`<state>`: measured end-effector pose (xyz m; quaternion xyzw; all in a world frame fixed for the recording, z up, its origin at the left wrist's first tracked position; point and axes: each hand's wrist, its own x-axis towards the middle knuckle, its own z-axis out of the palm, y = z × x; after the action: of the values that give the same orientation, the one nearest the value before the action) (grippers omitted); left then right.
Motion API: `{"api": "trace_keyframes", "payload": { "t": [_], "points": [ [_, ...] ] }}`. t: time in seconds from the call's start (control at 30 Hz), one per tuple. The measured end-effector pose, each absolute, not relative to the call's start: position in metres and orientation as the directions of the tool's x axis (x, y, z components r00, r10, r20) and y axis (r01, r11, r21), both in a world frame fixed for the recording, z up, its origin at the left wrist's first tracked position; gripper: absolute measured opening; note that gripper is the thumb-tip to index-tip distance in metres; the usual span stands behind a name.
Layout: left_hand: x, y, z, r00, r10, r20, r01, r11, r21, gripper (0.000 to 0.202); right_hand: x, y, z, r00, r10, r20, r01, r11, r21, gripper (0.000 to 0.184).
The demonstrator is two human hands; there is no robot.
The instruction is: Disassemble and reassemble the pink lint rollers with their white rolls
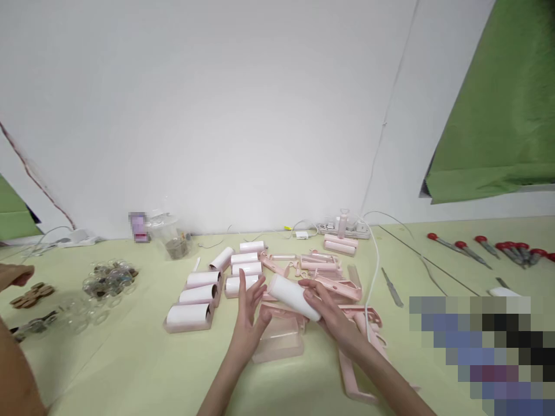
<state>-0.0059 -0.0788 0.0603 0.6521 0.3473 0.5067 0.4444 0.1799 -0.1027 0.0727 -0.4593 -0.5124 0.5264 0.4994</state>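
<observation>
My right hand [330, 309] is closed round a white paper roll [291, 294] and holds it tilted above the table. My left hand [249, 309] is open, its fingers spread and upright, just left of the roll's free end. Below both hands lies a clear pink cover [280, 341]. Several more white rolls [197, 294] lie in rows to the left. Pink plastic handles and frames [332, 277] are heaped to the right of the held roll.
Red-handled screwdrivers [485, 245] lie at the far right. A white cable [373, 277] runs down from a power strip [344, 228]. Small glass jars [108, 277] and a plastic cup [173, 240] stand at the left, where another person's hand [15, 274] shows.
</observation>
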Motion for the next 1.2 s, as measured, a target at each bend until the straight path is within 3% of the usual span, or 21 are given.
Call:
{"api": "trace_keyframes", "payload": {
  "t": [0.13,0.2,0.27,0.33,0.43,0.53,0.67,0.87,1.07,1.2],
  "points": [
    [-0.041,-0.1,0.045,0.316,0.937,0.148,0.413,-0.276,0.868,0.078,0.193,-0.099,0.079,0.038,0.995,0.088,0.144,0.081,-0.986,0.037],
    [-0.053,-0.108,0.039,0.331,0.942,0.059,0.529,-0.238,0.814,0.083,0.203,-0.096,0.084,0.106,0.99,0.092,0.163,0.074,-0.984,0.037],
    [-0.056,-0.106,0.043,0.34,0.937,0.08,0.581,-0.276,0.765,0.079,0.211,-0.094,0.088,0.163,0.985,0.062,0.079,0.05,-0.996,0.036],
    [-0.049,-0.093,0.055,0.392,0.906,0.156,0.609,-0.383,0.694,0.056,0.216,-0.094,0.092,0.2,0.98,0.019,-0.042,0.028,-0.999,0.035],
    [-0.024,-0.056,0.077,0.602,0.784,0.152,0.611,-0.575,0.544,0.031,0.218,-0.096,0.092,0.248,0.969,0.003,-0.153,0.042,-0.987,0.033],
    [0.006,-0.022,0.084,0.695,0.715,0.073,0.579,-0.617,0.533,0.005,0.217,-0.1,0.088,0.234,0.972,0.013,-0.186,0.058,-0.981,0.03],
    [0.021,-0.005,0.078,0.694,0.709,0.124,0.522,-0.614,0.592,0.024,0.221,-0.107,0.087,0.255,0.966,0.05,-0.159,0.093,-0.983,0.029],
    [-0.001,-0.01,0.085,0.497,0.838,0.224,0.364,-0.436,0.823,0.017,0.228,-0.105,0.101,0.248,0.959,0.136,-0.158,0.178,-0.971,0.037],
    [0.016,-0.028,0.085,0.342,0.916,0.208,0.016,-0.227,0.974,0.048,0.2,-0.084,0.103,0.254,0.946,0.2,-0.042,0.217,-0.975,0.042],
    [0.025,-0.044,0.079,0.425,0.89,0.165,-0.334,-0.015,0.943,0.043,0.186,-0.071,0.095,0.167,0.912,0.375,0.104,0.362,-0.927,0.038]
  ]
}}
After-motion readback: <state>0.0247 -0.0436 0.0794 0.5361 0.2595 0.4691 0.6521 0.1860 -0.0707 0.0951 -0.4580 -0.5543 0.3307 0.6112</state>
